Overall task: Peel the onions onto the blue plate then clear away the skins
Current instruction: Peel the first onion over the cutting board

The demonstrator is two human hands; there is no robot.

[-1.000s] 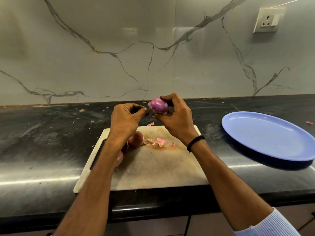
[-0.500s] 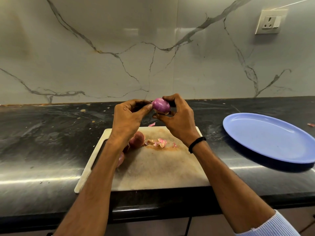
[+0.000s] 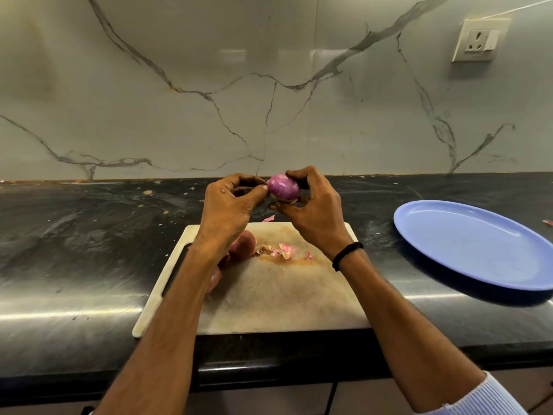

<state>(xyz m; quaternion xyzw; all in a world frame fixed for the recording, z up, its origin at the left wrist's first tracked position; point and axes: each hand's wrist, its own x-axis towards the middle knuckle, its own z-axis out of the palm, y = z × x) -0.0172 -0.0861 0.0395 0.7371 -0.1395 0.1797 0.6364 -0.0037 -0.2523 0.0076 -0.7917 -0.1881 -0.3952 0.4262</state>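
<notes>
A small purple onion [image 3: 283, 188], mostly peeled and shiny, is held above the far edge of the cutting board [image 3: 269, 295]. My right hand [image 3: 314, 214] grips it from the right and below. My left hand [image 3: 230, 208] pinches at its left end with thumb and fingertips. Unpeeled brownish onions [image 3: 243, 243] lie on the board, partly hidden behind my left forearm. Loose pink skins [image 3: 284, 251] sit mid-board, and one scrap [image 3: 268, 218] lies just beyond it. The blue plate [image 3: 478, 244] lies bare on the counter to the right.
The black counter [image 3: 89, 235] is speckled with crumbs. Its front edge runs just under the board. A marble wall stands behind, with a wall socket [image 3: 478, 40] at the upper right. A small skin scrap [image 3: 548, 222] lies past the plate at the far right edge.
My left thumb and fingers have closed in from a small gap onto the onion's left end. The onion has stayed in my right hand at about the same spot.
</notes>
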